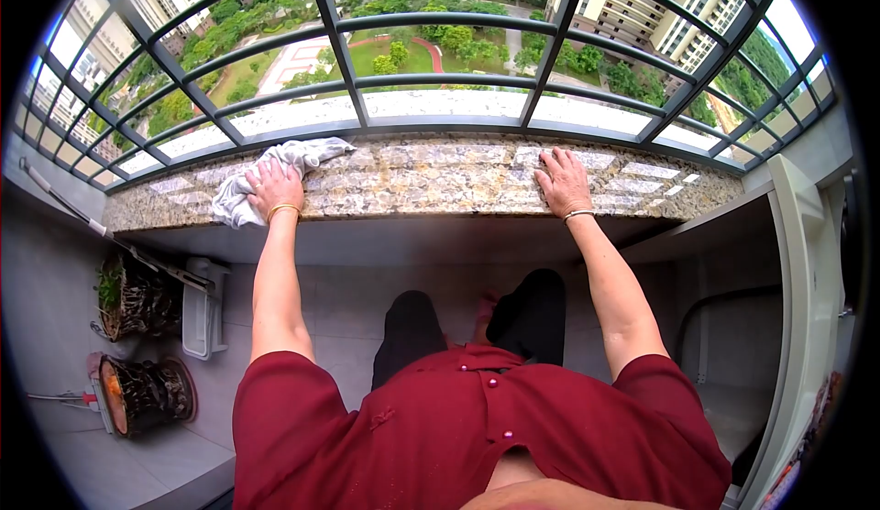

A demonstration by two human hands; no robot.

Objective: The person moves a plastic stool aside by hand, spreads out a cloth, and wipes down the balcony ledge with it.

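Observation:
My left hand (273,187) presses down on a crumpled white cloth (312,153), its fingers curved over the fabric. The cloth bunches around the hand and lies on the left part of a speckled granite windowsill (422,175). My right hand (563,183) rests on the bare stone farther right, fingers apart and holding nothing. A yellow bangle circles the left wrist, and a silvery one the right.
Dark metal window bars (440,79) rise along the sill's far edge, with buildings and trees far below. At left on the floor stand patterned pots (147,395), a white plastic bin (203,308) and a long pole (119,240). A pale panel (796,327) borders the right side.

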